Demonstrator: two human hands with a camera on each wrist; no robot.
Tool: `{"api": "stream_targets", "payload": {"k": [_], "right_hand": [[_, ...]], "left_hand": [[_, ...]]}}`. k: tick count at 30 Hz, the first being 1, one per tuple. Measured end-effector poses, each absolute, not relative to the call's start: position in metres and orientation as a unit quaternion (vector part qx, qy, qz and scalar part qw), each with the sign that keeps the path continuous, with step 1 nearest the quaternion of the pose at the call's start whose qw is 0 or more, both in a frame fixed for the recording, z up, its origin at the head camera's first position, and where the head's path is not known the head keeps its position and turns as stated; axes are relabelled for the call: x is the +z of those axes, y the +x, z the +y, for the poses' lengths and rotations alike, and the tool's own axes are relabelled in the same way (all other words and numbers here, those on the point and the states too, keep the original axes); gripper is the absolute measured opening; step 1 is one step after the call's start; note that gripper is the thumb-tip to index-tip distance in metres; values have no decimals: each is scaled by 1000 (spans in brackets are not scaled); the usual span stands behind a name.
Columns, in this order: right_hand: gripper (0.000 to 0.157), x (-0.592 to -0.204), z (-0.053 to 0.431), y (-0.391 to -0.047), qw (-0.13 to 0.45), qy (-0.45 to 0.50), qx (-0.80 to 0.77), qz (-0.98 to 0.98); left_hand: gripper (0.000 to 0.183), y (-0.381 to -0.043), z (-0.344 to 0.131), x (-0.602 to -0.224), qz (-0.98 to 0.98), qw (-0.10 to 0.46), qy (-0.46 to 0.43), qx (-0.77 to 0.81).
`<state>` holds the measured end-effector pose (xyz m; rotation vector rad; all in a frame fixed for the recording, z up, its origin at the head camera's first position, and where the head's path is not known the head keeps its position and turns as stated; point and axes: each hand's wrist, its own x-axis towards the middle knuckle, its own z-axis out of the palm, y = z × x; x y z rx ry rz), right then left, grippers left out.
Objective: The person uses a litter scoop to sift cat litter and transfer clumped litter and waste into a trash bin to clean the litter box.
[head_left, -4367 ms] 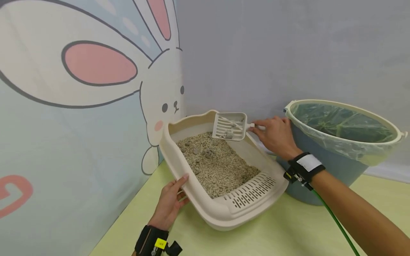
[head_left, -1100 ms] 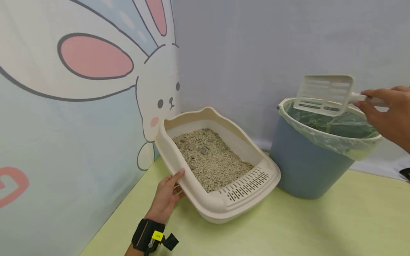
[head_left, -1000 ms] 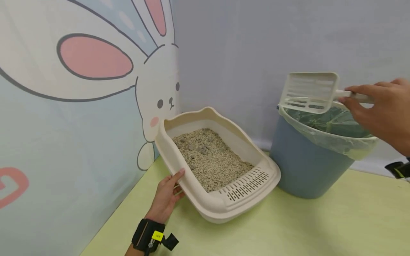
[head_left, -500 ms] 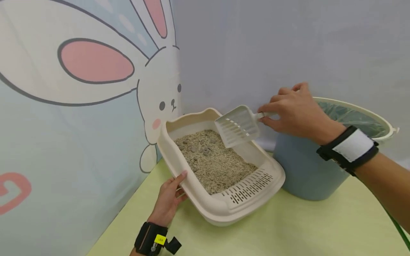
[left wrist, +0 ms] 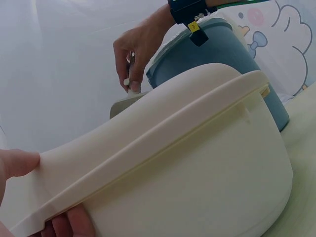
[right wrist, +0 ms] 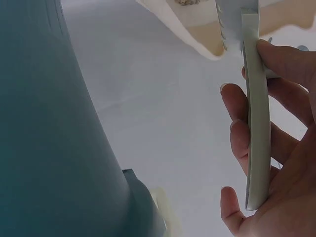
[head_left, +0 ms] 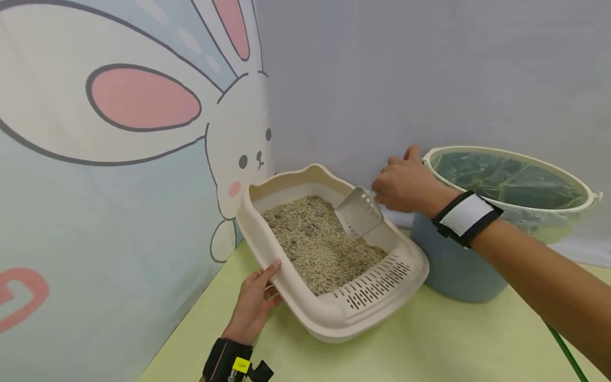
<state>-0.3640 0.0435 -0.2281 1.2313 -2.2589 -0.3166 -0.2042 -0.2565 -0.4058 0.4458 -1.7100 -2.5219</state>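
Observation:
A beige litter box (head_left: 305,313) holds grainy litter (head_left: 329,265) with several grey clumps toward its back. My left hand (head_left: 251,303) grips its near left rim, thumb on top and fingers curled under the lip, as the left wrist view also shows. In my right hand (head_left: 406,183) is a slotted litter scoop (head_left: 359,213), pinched by its handle (left wrist: 131,74). The scoop's head tips down inside the box by the right wall, its lower edge close over the litter. From the right wrist view, fingers and thumb wrap the long pale handle (right wrist: 257,123).
A blue bin (head_left: 458,270) lined with a translucent bag (head_left: 506,180) stands right of the box, behind my right forearm. A wall with a rabbit drawing (head_left: 238,143) rises on the left, a grey wall (head_left: 382,69) behind. Everything stands on a yellow-green surface (head_left: 406,350).
Earlier the scoop carried clumps above the box, then hung tilted over the bin. My right hand has since brought it back left and lowered it into the box. My left hand keeps its grip.

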Motion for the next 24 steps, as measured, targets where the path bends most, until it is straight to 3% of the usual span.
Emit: {"api": "stream_targets", "payload": {"k": [4,10,24], "right_hand": [[5,-235,46,-363,258,449,-123,-847],[33,-245,42,-364,225,447,-132,-856],[43,-271,7,-379,180,469,-123,-856]], "left_hand": [[64,-202,-255,-403,-559,22,139,-817],[66,-199,-256,-400,-562,18,139,-815],[69,-184,-274,-399,-554,22,165,-816]]}}
